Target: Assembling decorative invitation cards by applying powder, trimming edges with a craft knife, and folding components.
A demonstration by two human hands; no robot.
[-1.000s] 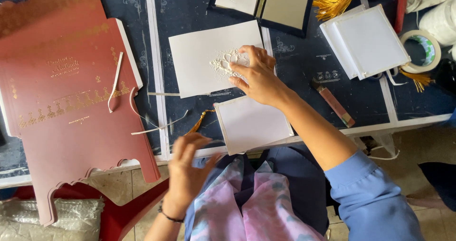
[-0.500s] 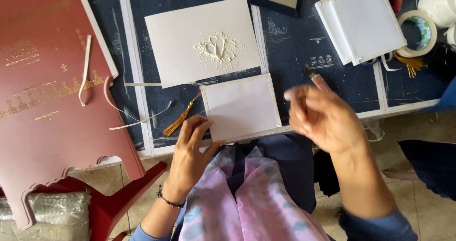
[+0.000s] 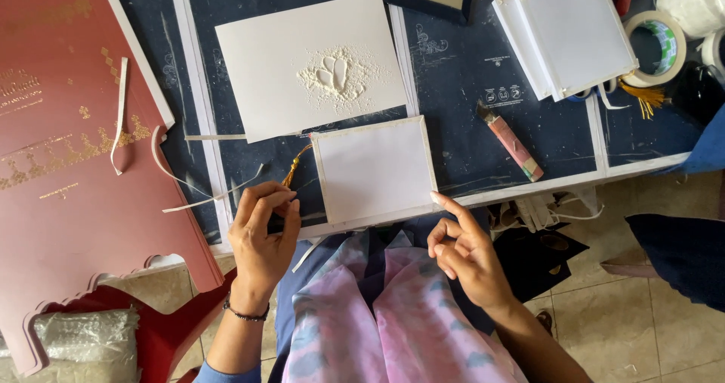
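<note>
A small white card (image 3: 374,169) lies near the front edge of the dark blue table (image 3: 461,88), with a gold tassel cord (image 3: 293,166) running out from its left side. My left hand (image 3: 262,236) rests at the table edge just left of the card, fingers curled around the cord's end. My right hand (image 3: 464,251) hovers at the card's lower right corner, index finger stretched to touch that corner, the other fingers curled and holding nothing. Behind the card lies a larger white sheet (image 3: 313,66) with a patch of white paste and small petal-shaped pieces.
A large red decorated board (image 3: 68,171) covers the left, with thin white strips (image 3: 121,115) on and beside it. A stack of white cards (image 3: 570,32), a tape roll (image 3: 655,47) and a small brush (image 3: 510,141) lie at the right. Tiled floor below.
My right hand has drawn back from the paste on the large sheet to the small card's lower right corner. My left hand stays by the cord at the card's left.
</note>
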